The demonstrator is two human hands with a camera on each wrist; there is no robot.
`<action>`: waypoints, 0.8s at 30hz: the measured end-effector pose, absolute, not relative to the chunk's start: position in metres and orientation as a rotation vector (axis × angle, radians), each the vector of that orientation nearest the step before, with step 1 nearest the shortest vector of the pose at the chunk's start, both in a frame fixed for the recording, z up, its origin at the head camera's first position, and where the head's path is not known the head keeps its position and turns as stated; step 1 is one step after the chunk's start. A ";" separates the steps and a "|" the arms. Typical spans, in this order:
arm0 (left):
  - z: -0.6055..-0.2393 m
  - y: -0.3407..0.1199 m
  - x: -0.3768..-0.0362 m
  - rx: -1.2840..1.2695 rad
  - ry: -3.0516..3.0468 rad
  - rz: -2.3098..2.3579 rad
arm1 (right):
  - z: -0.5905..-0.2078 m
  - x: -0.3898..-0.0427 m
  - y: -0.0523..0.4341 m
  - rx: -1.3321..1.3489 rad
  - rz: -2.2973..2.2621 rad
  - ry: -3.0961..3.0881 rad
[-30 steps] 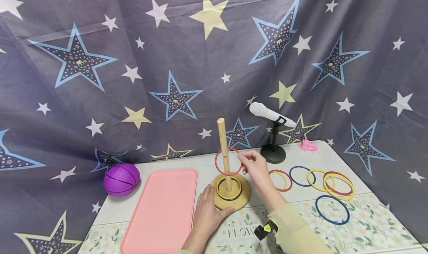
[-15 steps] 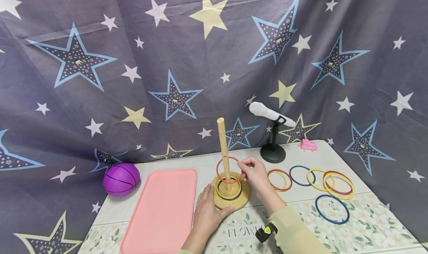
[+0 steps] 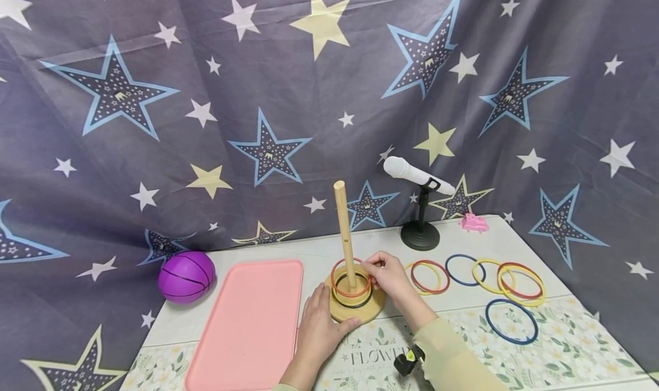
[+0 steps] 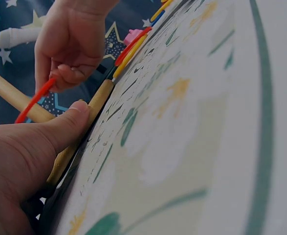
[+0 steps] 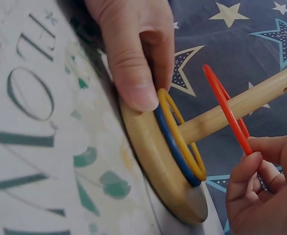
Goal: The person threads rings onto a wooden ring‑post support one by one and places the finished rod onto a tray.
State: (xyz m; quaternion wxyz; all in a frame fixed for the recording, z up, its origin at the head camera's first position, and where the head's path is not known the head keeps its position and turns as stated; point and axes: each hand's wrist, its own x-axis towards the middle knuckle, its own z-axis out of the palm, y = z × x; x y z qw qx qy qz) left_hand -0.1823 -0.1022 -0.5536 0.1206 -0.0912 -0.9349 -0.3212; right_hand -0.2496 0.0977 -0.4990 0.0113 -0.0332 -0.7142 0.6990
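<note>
A wooden peg (image 3: 344,230) stands upright on a round wooden base (image 3: 376,309). My right hand (image 3: 389,275) pinches a red ring (image 5: 223,103) between thumb and fingers. The red ring encircles the peg low down, tilted and above the rings below. A yellow ring (image 5: 185,142) lies over a dark blue ring (image 5: 175,152) around the peg's foot, on the base. My left hand (image 3: 317,321) rests against the base's left side, fingers extended, its thumb (image 4: 75,115) laid along the near edge.
Several loose rings lie on the right, among them a blue ring (image 3: 488,322) nearest the front. Behind them stand a white microphone (image 3: 417,173) on a black stand and a pink toy (image 3: 474,224). A pink tray (image 3: 247,328) and purple ball (image 3: 187,277) are on the left.
My right hand has lowered the red ring along the peg, from mid-height to just above the rings on the base. My left hand has stayed at the base.
</note>
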 end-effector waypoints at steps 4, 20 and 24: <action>-0.554 -0.102 -0.182 -0.261 -2.738 -0.928 | -0.502 -0.249 0.098 -0.092 2.140 -2.275; -0.551 -0.101 -0.182 -0.246 -2.757 -0.906 | -0.513 -0.251 0.099 -0.068 1.964 -2.448; -0.551 -0.101 -0.182 -0.245 -2.759 -0.916 | -0.515 -0.253 0.099 -0.047 1.912 -2.480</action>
